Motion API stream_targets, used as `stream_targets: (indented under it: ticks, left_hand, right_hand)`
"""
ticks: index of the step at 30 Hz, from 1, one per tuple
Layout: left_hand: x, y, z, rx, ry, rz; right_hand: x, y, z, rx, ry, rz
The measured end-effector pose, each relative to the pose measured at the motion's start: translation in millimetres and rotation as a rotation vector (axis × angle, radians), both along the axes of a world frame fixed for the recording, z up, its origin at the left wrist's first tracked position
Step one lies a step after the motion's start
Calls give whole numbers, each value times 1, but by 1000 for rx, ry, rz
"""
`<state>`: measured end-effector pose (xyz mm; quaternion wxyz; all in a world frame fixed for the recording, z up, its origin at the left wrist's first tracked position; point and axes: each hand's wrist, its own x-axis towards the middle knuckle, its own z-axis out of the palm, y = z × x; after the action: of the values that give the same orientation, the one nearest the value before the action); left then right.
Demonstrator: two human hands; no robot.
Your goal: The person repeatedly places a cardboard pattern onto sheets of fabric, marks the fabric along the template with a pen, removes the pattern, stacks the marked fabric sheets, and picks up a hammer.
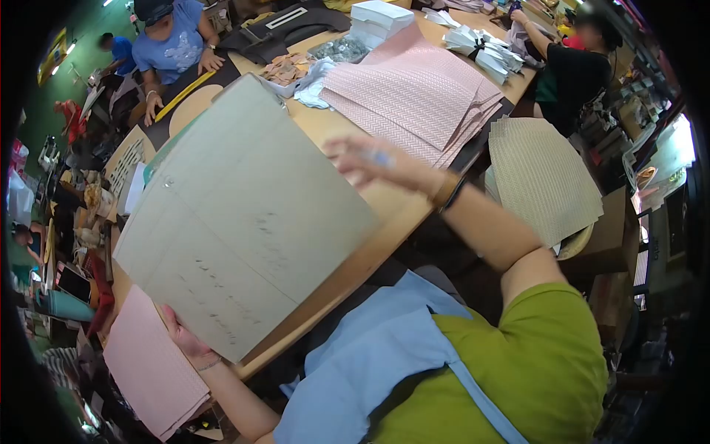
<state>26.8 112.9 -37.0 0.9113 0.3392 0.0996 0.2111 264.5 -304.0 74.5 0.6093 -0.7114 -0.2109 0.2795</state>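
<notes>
A large grey-white board with faint pencil lines and handwritten marks is tilted up over the table in front of me. My left hand grips its lower left edge, with the fingers partly hidden behind it. Beside that hand lies a stack of pink sheets. My right hand is in the air just off the board's right edge, smeared by motion. A small bluish patch shows at that hand, too blurred to name. Beyond it, textured pink patterned sheets lie piled on the table.
A stack of cream textured sheets rests to the right on a stool-like support. White boxes, tied white strips and tan scraps sit at the table's back. Across the table a person handles a yellow ruler; another person sits at right.
</notes>
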Motion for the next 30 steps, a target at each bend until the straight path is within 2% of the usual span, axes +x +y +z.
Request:
stream_targets:
  ticks: [2,5,6,8,11,14,17,20,23,26,29,30]
  left_hand:
    - [-5,-12,16,35,79,105]
    - [-33,34,19,699,362,76]
    - [-36,28,32,1058,778,139]
    - [-43,15,58,1738,1634,263]
    - [-66,22,39,1643,1943,210]
    - [-73,19,45,1731,1914,122]
    - [-98,51,29,1854,1618,155]
    - [-91,44,40,1870,1696,139]
    - [-93,46,49,1870,1662,73]
    - [-107,60,41,1919,1504,230]
    - [-83,18,56,2028,1704,133]
    - [-83,16,55,2040,1670,153]
  right_hand:
    - [-23,18,-40,182,-120,94]
    - [-45,30,-42,350,210,-21]
    - [-47,34,-46,460,259,-52]
    - [-48,37,-37,503,232,-54]
    - [-45,42,-38,555,197,-93]
    - [-44,44,-41,600,195,-126]
    - [-44,48,-42,629,207,-129]
    - [-46,47,-43,617,222,-152]
    - [-45,45,-42,627,219,-152]
    - [-43,43,-42,645,225,-170]
    - [-42,41,-44,683,230,-201]
    - [-41,42,-45,702,233,-209]
